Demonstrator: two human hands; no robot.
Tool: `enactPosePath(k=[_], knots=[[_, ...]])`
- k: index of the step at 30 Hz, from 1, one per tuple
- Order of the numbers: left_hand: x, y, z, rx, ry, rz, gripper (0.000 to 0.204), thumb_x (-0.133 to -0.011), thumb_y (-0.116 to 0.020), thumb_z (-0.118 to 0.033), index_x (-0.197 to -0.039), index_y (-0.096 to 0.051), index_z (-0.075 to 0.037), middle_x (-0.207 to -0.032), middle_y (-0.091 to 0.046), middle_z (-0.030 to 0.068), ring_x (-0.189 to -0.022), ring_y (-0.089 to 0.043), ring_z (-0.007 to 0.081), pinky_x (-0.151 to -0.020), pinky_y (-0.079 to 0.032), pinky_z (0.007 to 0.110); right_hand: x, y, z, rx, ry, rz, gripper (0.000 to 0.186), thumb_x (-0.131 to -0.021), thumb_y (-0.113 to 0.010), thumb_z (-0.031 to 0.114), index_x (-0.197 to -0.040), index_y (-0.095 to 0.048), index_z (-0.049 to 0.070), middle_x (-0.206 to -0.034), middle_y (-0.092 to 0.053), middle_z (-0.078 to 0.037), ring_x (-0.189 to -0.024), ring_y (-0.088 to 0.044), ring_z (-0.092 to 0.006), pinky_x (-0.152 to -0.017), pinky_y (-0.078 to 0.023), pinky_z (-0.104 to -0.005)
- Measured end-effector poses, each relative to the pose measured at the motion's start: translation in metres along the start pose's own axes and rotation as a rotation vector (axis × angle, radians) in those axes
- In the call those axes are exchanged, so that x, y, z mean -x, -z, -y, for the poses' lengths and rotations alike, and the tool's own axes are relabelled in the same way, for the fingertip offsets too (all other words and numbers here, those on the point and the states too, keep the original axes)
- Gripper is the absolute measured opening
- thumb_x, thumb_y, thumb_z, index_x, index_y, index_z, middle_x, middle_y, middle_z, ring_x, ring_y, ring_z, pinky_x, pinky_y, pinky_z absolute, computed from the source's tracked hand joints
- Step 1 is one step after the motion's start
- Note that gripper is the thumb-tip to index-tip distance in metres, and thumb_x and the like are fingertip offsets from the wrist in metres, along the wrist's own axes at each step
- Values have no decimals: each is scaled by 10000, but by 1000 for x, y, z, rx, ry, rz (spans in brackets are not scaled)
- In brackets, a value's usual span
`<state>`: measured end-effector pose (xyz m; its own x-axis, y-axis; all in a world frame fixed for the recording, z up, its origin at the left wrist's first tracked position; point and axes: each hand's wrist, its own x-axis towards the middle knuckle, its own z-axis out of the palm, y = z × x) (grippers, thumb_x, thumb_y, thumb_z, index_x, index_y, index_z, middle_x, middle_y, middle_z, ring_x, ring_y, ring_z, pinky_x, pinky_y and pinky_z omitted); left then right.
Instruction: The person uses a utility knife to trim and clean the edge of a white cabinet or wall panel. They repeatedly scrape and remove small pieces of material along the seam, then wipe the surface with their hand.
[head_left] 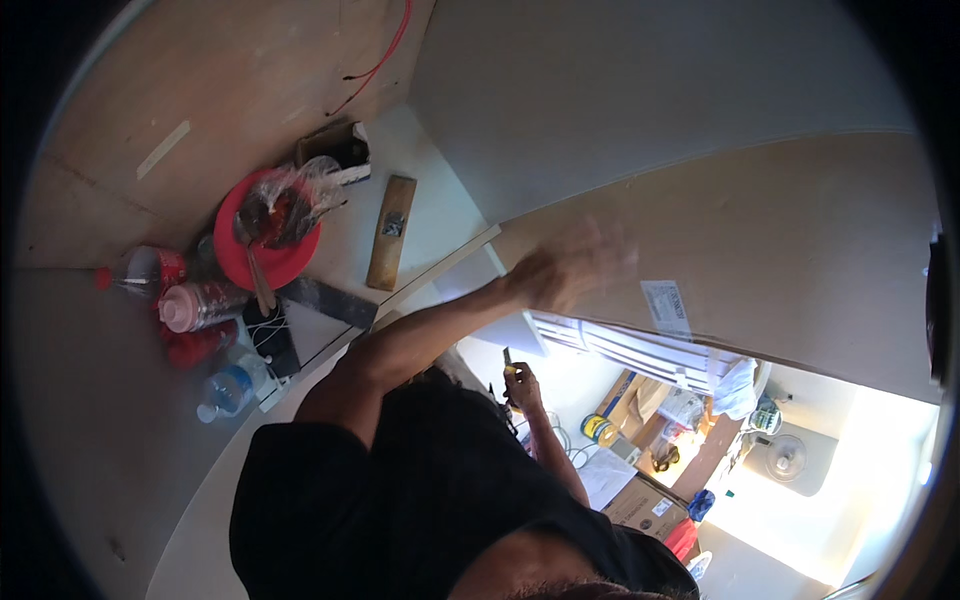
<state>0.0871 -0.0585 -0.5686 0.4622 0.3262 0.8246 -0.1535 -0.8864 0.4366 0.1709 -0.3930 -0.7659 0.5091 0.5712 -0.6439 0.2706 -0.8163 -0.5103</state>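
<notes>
My left arm reaches across from the left, and my left hand point(575, 265) is over a large tan panel point(790, 240) with a white label point(666, 308). Motion smears its fingers, so I cannot tell how they are held or whether they touch the panel. Lower down, close to my body, my right hand point(524, 388) is closed around what looks like a utility knife point(509, 366), yellowish with a narrow dark end pointing up. The fingers hide most of its handle.
A corner shelf point(425, 160) at the left bears a red plate point(228, 235) with bagged food and a spoon, a wooden block point(390, 235), a pink-capped bottle point(195, 307) and a clear bottle point(228, 388). Lower right are a yellow-labelled jar point(599, 430), a cardboard box point(645, 508) and a fan point(786, 457).
</notes>
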Motion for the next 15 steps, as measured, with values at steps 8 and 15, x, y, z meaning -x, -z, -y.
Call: enactPosePath(k=[8,15], knots=[[-137,111,68,-31,336,-715,677,-1166,-521,-313,-1749,-354,-11,-1816,-323,263,-1718,-203,464,-1393,-151,613,-4,15,25,-94,54,-58,367,-1109,-721,321,-1332,-650,38,-807,-738,-124,-598,-743,-204,-480,-582,-385],[-120,53,15,-179,110,-384,747,-1173,-532,-423,-1791,-276,-93,-1871,-190,216,-1738,-104,454,-1403,-106,635,8,-6,75,-240,193,-68,363,-1097,-730,252,-1367,-581,59,-860,-704,-111,-633,-724,-194,-548,-581,-354]])
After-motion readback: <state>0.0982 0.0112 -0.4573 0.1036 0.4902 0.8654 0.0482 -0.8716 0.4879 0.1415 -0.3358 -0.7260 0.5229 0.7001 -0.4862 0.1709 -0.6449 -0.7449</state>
